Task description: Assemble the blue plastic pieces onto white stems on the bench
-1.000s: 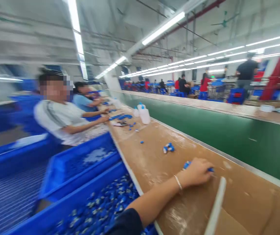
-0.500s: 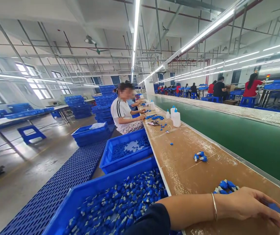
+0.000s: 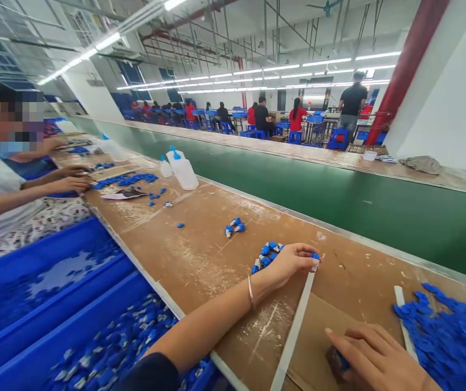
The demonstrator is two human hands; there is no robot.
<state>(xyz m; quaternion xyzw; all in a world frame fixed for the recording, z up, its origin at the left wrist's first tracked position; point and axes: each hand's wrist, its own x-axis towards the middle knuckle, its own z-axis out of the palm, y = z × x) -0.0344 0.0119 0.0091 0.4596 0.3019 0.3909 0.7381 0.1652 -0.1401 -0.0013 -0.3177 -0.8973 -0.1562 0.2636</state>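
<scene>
A small blue part [image 3: 315, 256] was pinched in the left hand [image 3: 289, 263] at the far end of a white strip [image 3: 294, 330], whose long axis ran away across the bench [image 3: 200, 255]. Another blue piece [image 3: 341, 361] was pressed under the right hand [image 3: 373, 358].

No readable text, label, brand, number or sign anywhere; all surfaces plain or too blurred.

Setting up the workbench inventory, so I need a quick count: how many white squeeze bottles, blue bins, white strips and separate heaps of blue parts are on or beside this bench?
White squeeze bottles: 3
Blue bins: 2
White strips: 2
Loose heaps of blue parts on the bench near the hands: 3, namely a small cluster, one by the left hand, one large heap
Total: 10
</scene>
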